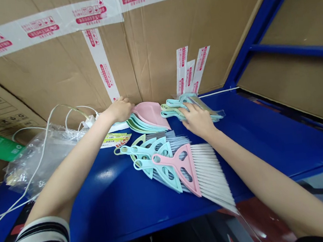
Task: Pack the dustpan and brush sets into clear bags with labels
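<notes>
My left hand [121,109] is closed at the handle end of a stack of nested dustpans, with the pink dustpan [151,114] on top and mint and green dustpans [141,127] beneath; its fingertips are partly hidden. My right hand [199,120] grips a pile of mint and green brushes in clear bags [174,107], thumb on the near side and fingers over the top. Between my arms, several loose hand brushes lie overlapping. The pink brush [185,168] with white bristles is uppermost, over mint brushes [156,152] with grey bristles.
A large taped cardboard box [154,48] stands behind the blue table [109,207]. At left lie clear plastic bags [51,148], white cables and a charger [89,121]. A yellow printed packet [115,139] lies near the dustpans. A blue metal frame [292,51] rises at right.
</notes>
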Demonstrator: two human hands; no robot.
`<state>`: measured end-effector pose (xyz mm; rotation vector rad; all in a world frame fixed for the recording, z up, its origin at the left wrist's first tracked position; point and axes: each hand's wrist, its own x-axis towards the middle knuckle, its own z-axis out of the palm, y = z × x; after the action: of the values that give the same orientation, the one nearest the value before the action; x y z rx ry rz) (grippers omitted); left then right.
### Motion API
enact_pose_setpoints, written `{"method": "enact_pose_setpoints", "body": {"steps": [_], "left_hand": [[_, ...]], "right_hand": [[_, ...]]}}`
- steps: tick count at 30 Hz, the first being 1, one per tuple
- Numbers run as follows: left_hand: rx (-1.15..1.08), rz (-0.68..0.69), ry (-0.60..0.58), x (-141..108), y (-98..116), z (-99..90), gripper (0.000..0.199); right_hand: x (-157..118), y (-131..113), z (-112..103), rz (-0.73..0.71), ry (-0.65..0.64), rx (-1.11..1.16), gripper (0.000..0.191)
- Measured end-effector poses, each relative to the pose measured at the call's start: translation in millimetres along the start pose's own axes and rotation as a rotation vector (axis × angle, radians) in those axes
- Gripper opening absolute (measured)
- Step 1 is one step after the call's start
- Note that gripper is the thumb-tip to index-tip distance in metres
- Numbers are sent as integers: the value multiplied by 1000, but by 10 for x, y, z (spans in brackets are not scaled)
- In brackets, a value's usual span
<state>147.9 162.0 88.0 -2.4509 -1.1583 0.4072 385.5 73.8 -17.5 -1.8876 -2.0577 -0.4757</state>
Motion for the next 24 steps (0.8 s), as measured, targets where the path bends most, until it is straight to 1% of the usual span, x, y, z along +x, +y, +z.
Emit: {"method": "enact_pose_setpoints", "body": {"steps": [2,3,5,7,8,9,10,11,13,14,16,18,20,22,24], "left_hand": [[-2,-20,21,-34,38,-20,36],[-5,-26,51,-71,90,-30,37],[-25,4,150,-194,264,-32,40],[-171,256,350,-372,508,5,35],[-241,431,401,-469,639,42,32],[-299,555,434,-563,764,87,32],[-326,642,453,-648,876,136,34],[-325,699,456,-718,966,185,34],[-287,718,452,-810,1069,262,27],[-263,707,453,-834,1078,285,27],[-228,670,471,-860,1023,304,30],[-210,621,481,-882,901,308,31],[-205,558,465,-916,763,323,34],[-223,507,435,-953,653,352,36],[-271,489,416,-982,595,378,34]], "right_hand": [[-3,12,28,-7,11,21,42],[-4,19,42,-12,18,34,42],[-4,37,67,-22,34,62,42],[-3,63,87,-26,48,92,42],[-2,78,95,-26,54,108,42],[-3,92,103,-26,61,124,42],[-4,106,111,-26,68,141,41],[-7,117,119,-26,75,158,41],[-17,129,139,-26,89,192,40],[-22,131,149,-25,96,209,40],[-27,132,168,-24,110,247,40],[-18,146,176,-20,128,288,45],[4,195,162,1,154,337,53],[28,285,126,59,183,387,55],[37,399,83,148,201,419,50]]}}
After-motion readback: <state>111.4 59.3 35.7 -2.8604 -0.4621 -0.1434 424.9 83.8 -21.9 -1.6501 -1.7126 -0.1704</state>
